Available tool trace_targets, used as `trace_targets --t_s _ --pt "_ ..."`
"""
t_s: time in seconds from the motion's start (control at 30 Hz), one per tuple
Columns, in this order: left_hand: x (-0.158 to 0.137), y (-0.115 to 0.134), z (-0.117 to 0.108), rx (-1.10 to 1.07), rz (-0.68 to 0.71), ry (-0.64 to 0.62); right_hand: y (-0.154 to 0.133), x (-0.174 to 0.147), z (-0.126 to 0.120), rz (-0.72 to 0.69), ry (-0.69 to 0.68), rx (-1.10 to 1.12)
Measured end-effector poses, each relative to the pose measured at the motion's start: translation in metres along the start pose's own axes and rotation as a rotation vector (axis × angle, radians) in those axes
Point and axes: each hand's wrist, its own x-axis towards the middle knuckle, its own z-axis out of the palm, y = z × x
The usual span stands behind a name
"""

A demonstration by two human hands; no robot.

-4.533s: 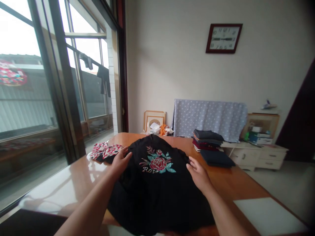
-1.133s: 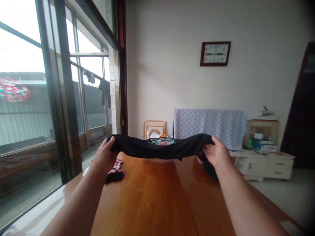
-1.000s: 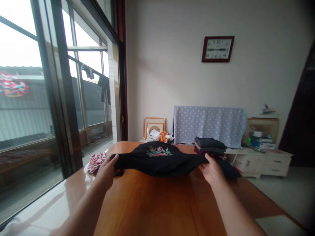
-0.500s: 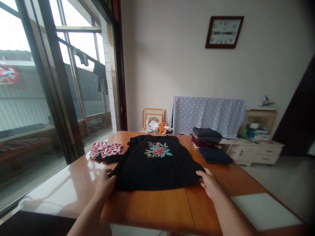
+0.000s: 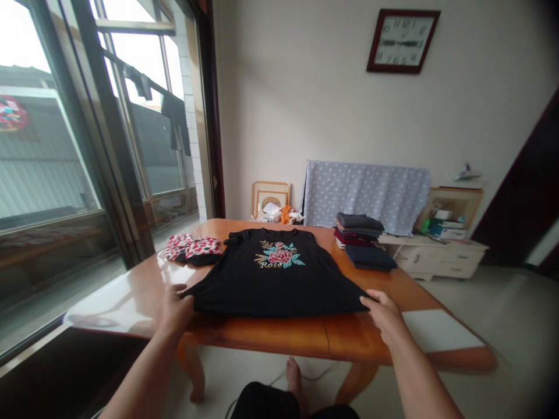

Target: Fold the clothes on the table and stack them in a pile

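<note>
A black T-shirt (image 5: 262, 291) with a rose print and the word "Rose" lies spread on the wooden table (image 5: 279, 340), its neck toward the far edge. My left hand (image 5: 174, 308) pinches the left corner of its hem. At the opposite hem corner, my right hand (image 5: 384, 311) pinches the cloth between thumb and fingers. The hem is stretched taut between both hands, near the table's front edge. Left of the shirt sits a bundled garment (image 5: 194, 250) in white, red and black.
Folded dark clothes (image 5: 360, 233) are stacked at the table's far right, with a folded navy garment (image 5: 371, 257) in front. A white sheet (image 5: 441, 330) covers the right corner. Behind stand a low white cabinet (image 5: 458, 261) and a dotted cloth (image 5: 367, 195).
Both hands have moved farther apart, pulling the hem wider and tighter. The view has tilted down, so the table's front edge, a foot and the floor now show.
</note>
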Motion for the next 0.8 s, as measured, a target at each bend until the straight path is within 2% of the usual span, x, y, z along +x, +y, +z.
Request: trace_targets --t_s 0.17,0.27,0.37,0.47,0.53,0.6,0.7,0.8 --pt "-0.011 -0.011 -0.007 0.285 0.132 -0.02 0.023 -0.006 -0.017 -0.119 -0.064 -0.291" --pt "-0.026 0.003 -0.01 0.485 0.188 0.045 0.017 -0.011 -0.027 -0.13 -0.058 -0.545" --pt "-0.046 0.026 -0.006 0.551 0.336 0.099 -0.004 -0.02 -0.03 -0.168 0.064 -0.734" --pt "-0.069 0.049 0.008 0.499 0.542 0.002 -0.024 -0.033 -0.016 -0.353 0.113 -0.753" --pt "-0.084 0.058 0.022 0.468 0.649 -0.12 -0.03 -0.043 0.0 -0.467 0.034 -0.735" --pt "-0.096 0.06 0.036 0.454 0.715 -0.226 -0.03 -0.052 0.016 -0.521 -0.078 -0.753" --pt "-0.106 0.051 0.054 0.48 0.732 -0.305 -0.021 -0.063 0.03 -0.554 -0.168 -0.826" --pt "-0.106 0.042 0.062 0.557 0.685 -0.355 -0.015 -0.069 0.031 -0.529 -0.205 -0.877"
